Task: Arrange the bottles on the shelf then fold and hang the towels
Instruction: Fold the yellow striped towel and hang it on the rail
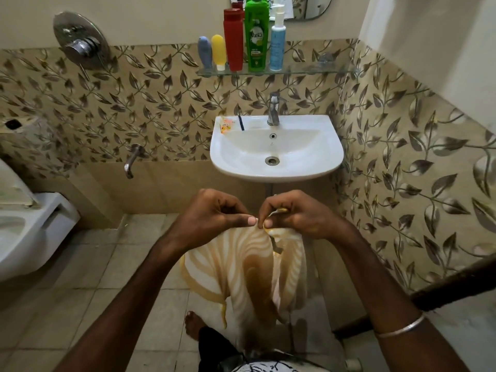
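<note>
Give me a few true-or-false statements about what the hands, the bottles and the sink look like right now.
1. Both hands pinch the top edge of the towel. True: the left hand and right hand hold it close together.
2. The towel lies in the sink. False: it hangs from the hands, in front of and below the sink.
3. Five bottles stand on the glass shelf. True: grey, yellow, red, green and a white pump bottle.
4. The green bottle lies on its side. False: it stands upright.
5. Water runs from the tap. False: no stream shows.
</note>
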`<action>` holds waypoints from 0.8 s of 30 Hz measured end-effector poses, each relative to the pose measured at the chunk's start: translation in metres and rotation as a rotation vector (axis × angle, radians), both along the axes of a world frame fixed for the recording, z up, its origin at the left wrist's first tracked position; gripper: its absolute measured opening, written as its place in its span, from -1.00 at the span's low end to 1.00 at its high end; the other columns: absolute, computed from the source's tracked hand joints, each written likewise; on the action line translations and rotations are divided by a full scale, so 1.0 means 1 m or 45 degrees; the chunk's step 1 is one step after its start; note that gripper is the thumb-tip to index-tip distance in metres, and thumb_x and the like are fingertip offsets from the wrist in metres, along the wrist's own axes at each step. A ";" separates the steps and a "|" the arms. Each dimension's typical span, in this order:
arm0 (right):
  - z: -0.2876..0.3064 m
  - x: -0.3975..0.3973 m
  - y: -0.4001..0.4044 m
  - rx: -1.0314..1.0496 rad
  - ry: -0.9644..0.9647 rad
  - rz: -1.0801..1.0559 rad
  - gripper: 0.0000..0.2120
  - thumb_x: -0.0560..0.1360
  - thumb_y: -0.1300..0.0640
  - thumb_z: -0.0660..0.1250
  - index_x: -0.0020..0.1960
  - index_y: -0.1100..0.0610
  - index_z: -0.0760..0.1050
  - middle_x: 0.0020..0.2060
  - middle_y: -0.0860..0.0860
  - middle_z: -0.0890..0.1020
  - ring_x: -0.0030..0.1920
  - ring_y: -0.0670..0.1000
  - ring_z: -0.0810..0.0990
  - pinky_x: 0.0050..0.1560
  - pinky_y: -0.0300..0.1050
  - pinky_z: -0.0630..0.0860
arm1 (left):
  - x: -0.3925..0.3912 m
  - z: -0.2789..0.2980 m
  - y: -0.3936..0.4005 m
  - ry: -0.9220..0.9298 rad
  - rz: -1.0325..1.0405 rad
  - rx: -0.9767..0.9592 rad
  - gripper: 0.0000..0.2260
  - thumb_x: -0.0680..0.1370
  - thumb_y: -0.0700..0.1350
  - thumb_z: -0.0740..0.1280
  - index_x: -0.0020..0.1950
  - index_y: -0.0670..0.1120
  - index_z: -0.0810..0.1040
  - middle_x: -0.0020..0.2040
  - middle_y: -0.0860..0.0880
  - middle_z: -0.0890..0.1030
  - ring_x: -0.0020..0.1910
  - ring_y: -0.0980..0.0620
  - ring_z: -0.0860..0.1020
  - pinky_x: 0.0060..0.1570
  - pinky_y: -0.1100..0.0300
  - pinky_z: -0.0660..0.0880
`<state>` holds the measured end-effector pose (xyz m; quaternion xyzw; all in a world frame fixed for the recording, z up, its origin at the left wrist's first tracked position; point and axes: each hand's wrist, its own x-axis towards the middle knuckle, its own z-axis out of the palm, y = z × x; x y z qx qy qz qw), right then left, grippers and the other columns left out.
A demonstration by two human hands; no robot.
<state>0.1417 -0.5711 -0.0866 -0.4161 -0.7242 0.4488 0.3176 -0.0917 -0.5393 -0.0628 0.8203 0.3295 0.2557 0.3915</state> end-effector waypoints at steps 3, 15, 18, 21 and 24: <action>0.001 0.005 0.001 0.012 -0.058 -0.046 -0.94 0.49 0.33 0.44 -0.06 0.22 0.67 -0.15 0.02 0.72 -0.08 -0.07 0.67 0.01 -0.15 0.55 | -0.004 -0.002 -0.003 0.073 0.035 -0.022 -0.92 0.44 -0.08 0.53 -0.12 -0.07 0.74 -0.28 0.12 0.71 -0.33 0.22 0.64 -0.34 0.39 0.48; -0.005 0.043 0.007 0.071 -0.149 -0.400 -0.85 0.49 0.33 0.44 -0.10 0.09 0.69 -0.15 -0.04 0.73 -0.05 -0.10 0.68 0.08 -0.16 0.56 | -0.027 -0.003 0.005 0.173 0.191 -0.322 -0.91 0.43 -0.05 0.53 -0.18 -0.06 0.71 -0.29 0.02 0.70 -0.37 0.16 0.59 -0.40 0.33 0.45; -0.009 0.047 0.005 0.048 -0.126 -0.457 -0.81 0.50 0.34 0.43 -0.12 0.06 0.68 -0.16 -0.03 0.72 -0.07 -0.11 0.67 0.06 -0.17 0.54 | -0.034 -0.001 0.004 -0.013 0.233 -0.433 -0.82 0.41 -0.08 0.51 -0.10 -0.17 0.70 -0.17 -0.13 0.72 -0.28 0.00 0.60 -0.35 0.21 0.49; -0.012 0.047 0.004 0.070 -0.129 -0.536 -0.79 0.52 0.29 0.43 -0.14 -0.01 0.65 -0.09 0.00 0.62 -0.02 -0.04 0.62 0.10 -0.13 0.54 | -0.028 -0.004 0.003 -0.305 0.359 -0.578 -0.74 0.37 -0.12 0.51 -0.09 -0.28 0.67 -0.17 -0.22 0.69 -0.22 -0.17 0.63 -0.21 -0.01 0.56; -0.009 0.047 0.002 0.120 -0.211 -0.655 -0.84 0.51 0.26 0.44 -0.13 0.00 0.65 -0.10 -0.01 0.55 -0.06 -0.10 0.57 0.01 -0.20 0.50 | -0.017 -0.011 0.003 -0.445 0.480 -0.654 -0.73 0.35 -0.12 0.52 -0.07 -0.28 0.68 -0.20 -0.22 0.69 -0.23 -0.14 0.64 -0.22 0.06 0.60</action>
